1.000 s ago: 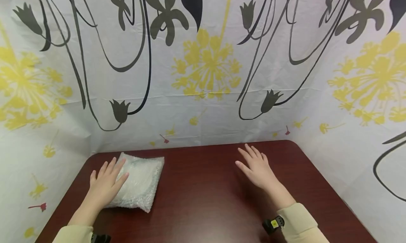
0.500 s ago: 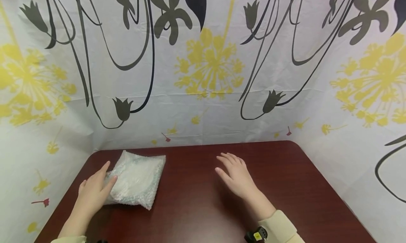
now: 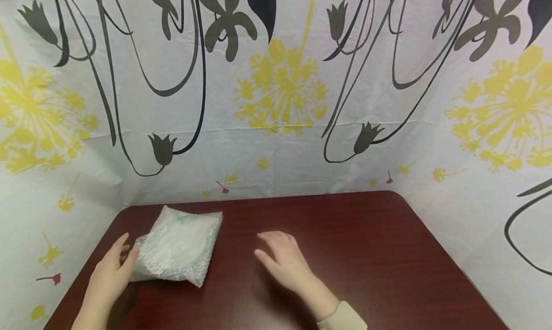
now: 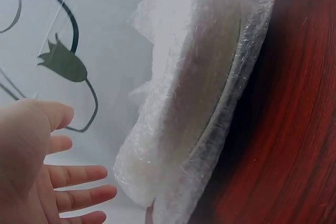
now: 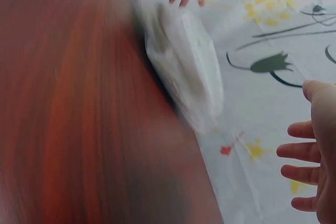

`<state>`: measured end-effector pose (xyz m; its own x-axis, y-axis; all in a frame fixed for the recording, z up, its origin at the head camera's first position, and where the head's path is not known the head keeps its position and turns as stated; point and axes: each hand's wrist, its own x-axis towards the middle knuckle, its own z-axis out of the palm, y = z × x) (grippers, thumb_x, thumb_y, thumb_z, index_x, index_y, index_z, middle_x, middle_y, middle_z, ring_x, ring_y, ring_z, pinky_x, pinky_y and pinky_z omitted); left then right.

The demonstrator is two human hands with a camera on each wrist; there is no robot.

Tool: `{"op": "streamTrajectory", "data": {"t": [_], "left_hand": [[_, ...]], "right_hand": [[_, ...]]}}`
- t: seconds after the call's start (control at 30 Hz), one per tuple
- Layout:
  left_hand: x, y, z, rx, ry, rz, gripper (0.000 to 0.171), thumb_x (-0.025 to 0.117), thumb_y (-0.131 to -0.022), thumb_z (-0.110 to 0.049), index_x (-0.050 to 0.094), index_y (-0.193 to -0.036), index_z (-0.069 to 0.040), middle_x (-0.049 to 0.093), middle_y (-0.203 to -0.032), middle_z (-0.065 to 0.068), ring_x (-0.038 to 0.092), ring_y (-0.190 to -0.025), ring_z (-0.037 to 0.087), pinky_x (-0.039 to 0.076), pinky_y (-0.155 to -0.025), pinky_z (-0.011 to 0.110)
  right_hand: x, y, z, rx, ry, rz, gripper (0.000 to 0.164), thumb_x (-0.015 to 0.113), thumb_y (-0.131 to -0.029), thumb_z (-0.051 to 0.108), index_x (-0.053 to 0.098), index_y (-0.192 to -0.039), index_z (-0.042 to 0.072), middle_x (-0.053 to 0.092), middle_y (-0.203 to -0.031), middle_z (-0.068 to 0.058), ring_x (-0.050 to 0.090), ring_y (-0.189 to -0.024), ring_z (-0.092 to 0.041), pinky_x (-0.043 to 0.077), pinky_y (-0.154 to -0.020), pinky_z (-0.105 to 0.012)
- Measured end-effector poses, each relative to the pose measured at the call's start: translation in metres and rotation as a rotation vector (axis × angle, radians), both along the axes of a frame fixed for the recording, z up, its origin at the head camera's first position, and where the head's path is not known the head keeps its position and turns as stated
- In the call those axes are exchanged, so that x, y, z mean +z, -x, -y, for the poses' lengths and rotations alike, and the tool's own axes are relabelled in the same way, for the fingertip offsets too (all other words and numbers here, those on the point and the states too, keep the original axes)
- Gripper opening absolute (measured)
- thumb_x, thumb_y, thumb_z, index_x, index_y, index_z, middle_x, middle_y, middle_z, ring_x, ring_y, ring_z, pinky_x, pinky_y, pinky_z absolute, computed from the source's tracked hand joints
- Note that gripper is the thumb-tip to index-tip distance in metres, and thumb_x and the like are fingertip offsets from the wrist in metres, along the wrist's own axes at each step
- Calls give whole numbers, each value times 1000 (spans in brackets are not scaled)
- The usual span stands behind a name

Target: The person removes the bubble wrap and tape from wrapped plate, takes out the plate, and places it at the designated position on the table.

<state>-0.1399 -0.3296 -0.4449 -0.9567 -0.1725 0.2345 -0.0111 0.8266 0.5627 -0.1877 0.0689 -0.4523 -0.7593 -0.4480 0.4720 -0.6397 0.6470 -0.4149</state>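
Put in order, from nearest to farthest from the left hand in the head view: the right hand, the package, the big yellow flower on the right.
1. Package: just right of the left hand.
2. Right hand: farther right, past the package.
3. Yellow flower: farthest, upper right of the view.

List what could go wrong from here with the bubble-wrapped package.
1. Uneven contact: the left hand is close beside the package, the right hand farther off; a one-sided push might slide or turn it on the glossy table.
2. Poor grip: the fingers might catch only the crinkled corner of wrap, not the contents.
3. Squeeze damage: the wrap obscures the contents, so fragility can't be judged.
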Motion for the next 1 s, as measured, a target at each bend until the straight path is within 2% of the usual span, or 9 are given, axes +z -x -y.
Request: {"op": "streamTrajectory", "data": {"t": [0.2, 0.4, 0.67, 0.87, 1.0], "left_hand": [[-9, -5, 3, 45, -54, 34, 61, 40, -102, -34, 26, -145, 7, 49, -124, 35, 54, -100, 47, 42, -73, 59], [-13, -6, 1, 100, -97, 93, 65, 37, -102, -39, 24, -146, 7, 49, -126, 33, 52, -103, 44, 41, -76, 59], [-23, -7, -2, 111, -119, 71, 61, 39, -102, -36, 27, -145, 7, 49, -124, 34, 52, -103, 44, 39, -80, 60], [-30, -4, -2, 164, -166, 148, 64, 39, -101, -38, 23, -147, 4, 46, -125, 35, 48, -109, 46, 35, -86, 61], [-34, 0, -2, 175, -161, 164, 64, 41, -100, -36, 24, -147, 4, 46, -123, 34, 50, -103, 44, 37, -83, 60]], "right_hand": [[-3, -12, 26, 0, 14, 65, 46, 46, -99, 43, 59, -128, 10, 61, -124, -1, 52, -118, -19, 34, -103, -46], [-8, -15, 47, -18, 22, 117, 47, 44, -99, 44, 61, -126, 10, 62, -123, -2, 55, -115, -19, 39, -99, -44], [-16, -12, 68, -13, 91, 268, 46, 46, -99, 43, 61, -126, 9, 64, -119, -3, 58, -111, -18, 46, -92, -38], [-21, -10, 86, 9, 153, 348, 44, 49, -98, 42, 62, -125, 10, 68, -104, 2, 63, -93, -12, 50, -79, -31], [-25, -7, 98, 0, 232, 421, 41, 55, -96, 39, 63, -122, 8, 67, -92, 7, 61, -82, -6, 50, -70, -27]]}}
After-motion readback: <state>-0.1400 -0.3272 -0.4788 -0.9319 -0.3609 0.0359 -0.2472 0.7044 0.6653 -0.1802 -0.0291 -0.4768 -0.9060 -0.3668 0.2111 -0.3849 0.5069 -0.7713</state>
